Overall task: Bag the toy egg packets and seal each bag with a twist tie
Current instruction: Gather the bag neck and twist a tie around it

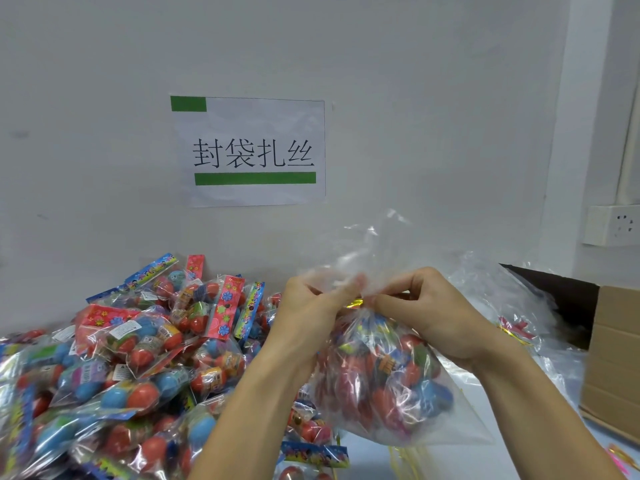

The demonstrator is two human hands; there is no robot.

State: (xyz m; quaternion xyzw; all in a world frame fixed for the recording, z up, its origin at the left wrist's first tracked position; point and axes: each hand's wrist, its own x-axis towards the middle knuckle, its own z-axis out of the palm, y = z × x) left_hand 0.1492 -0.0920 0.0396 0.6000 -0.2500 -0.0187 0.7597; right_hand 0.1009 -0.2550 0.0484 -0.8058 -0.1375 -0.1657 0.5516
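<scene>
A clear plastic bag (388, 382) filled with red and blue toy egg packets hangs above the table at centre right. Its gathered neck is wound with a gold twist tie (354, 303). My left hand (311, 306) pinches the neck and tie from the left. From the right, my right hand (426, 310) pinches the tie with curled fingers. The loose bag mouth (374, 244) flares up above both hands. A big heap of loose toy egg packets (131, 358) covers the table's left side.
A cardboard box (613, 358) stands at the right edge, with clear bags (512, 306) and a few gold ties beside it. More gold ties (408, 459) lie on the table under the bag. A paper sign (254, 150) hangs on the white wall.
</scene>
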